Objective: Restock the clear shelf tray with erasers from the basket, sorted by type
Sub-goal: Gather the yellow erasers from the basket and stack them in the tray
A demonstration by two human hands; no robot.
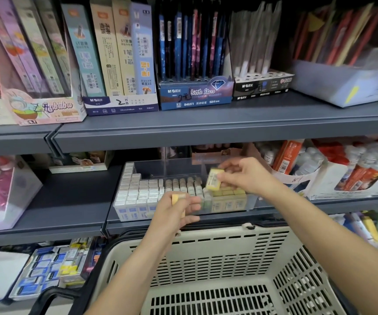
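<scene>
This was a stationery shop: grey metal shelves carried barcoded display boxes of mechanical pencils, prices handwritten on them, and a plastic shopping basket stood near.

Pencil display boxes on upper shelf.

The clear tray, at twelve o'clock from the basket, looks glossy transparent plastic; the basket matt cream plastic; the shelf smooth, probably painted metal.
</scene>
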